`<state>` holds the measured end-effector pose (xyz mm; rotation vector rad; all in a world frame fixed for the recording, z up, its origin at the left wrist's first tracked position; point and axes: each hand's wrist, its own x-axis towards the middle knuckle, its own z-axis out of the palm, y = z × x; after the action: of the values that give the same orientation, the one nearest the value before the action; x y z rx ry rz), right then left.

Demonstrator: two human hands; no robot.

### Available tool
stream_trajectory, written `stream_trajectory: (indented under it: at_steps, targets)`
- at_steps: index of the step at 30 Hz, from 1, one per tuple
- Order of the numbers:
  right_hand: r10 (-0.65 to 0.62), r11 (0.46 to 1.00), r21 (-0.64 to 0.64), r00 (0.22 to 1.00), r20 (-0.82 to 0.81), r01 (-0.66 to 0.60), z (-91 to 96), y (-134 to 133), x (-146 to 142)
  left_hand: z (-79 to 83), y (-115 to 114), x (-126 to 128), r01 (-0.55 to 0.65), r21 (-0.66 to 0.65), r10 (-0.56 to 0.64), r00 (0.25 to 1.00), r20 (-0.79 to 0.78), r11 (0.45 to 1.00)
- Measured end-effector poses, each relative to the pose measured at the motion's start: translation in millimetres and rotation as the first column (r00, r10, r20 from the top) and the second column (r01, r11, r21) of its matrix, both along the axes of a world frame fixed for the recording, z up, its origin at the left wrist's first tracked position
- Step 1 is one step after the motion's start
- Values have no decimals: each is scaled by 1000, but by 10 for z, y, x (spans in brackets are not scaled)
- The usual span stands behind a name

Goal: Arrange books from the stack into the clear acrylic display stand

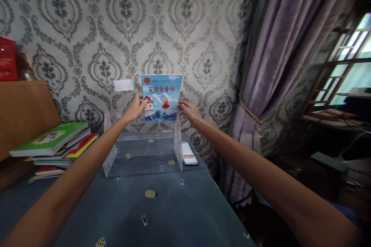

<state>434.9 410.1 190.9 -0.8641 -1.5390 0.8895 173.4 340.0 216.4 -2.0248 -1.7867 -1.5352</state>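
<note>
A blue picture-cover book [161, 100] with red Chinese lettering is held upright in front of the wall, its cover facing me. My left hand [136, 107] grips its left edge, thumb on the cover. On the opposite edge, my right hand [189, 112] has its fingers closed at about the same height. Below the book stands a clear plastic rack [177, 144] with upright side panels, on the dark blue tablecloth [162, 216]. The book's lower right corner overlaps the rack's right panel in view; whether they touch I cannot tell.
A stack of books [55, 142] with a green one on top lies at the left, beside a wooden cabinet [26, 115] bearing a red basket [7, 60]. A phone-like item [189, 154], partly blurred, lies right of the rack. A purple curtain [261, 65] hangs at the right.
</note>
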Motion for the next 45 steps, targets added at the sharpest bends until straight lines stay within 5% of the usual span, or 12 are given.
stream_trajectory:
  at_steps: [6,9,12,15,18,22,24,29,35,42,45]
  targets:
    - [-71,997,-35,993,-93,68,-80,-175,146,-100,-419,-24,-4,106,12,997,-80,994]
    - [-66,998,-30,992,-109,63,-306,-434,196,-364,-730,-81,9,177,5,997,-80,984]
    - [155,988,-17,987,-34,-156,-739,-852,128,-766,-1076,-161,12,192,19,987,-162,981]
    - [463,879,-178,880,104,-442,-1290,-1359,-81,-1206,-1387,-288,12,148,35,951,-308,989]
    - [674,716,-363,726,136,-596,-1745,-1814,-363,-1569,-1605,-485,-33,127,78,924,-374,991]
    - [801,577,-464,576,161,-673,-1988,-2164,-704,-1874,-1785,-829,-177,146,216,924,-315,973]
    - [807,579,-441,557,194,-685,-2021,-2240,-829,-1994,-1866,-1012,-279,153,310,918,-248,948]
    - [690,723,-274,665,284,-634,-2131,-2316,-956,-2250,-2071,-1394,-480,88,488,864,-122,873]
    - [678,734,-247,663,316,-633,-2161,-2327,-914,-2198,-2173,-1629,-636,87,642,763,-78,767]
    - [682,731,-257,659,317,-632,-2132,-2337,-915,-1808,-2198,-1990,-800,156,813,579,-58,580]
    - [677,735,-255,660,326,-628,-2129,-2342,-911,-1626,-2199,-2177,-797,155,811,567,-142,584]
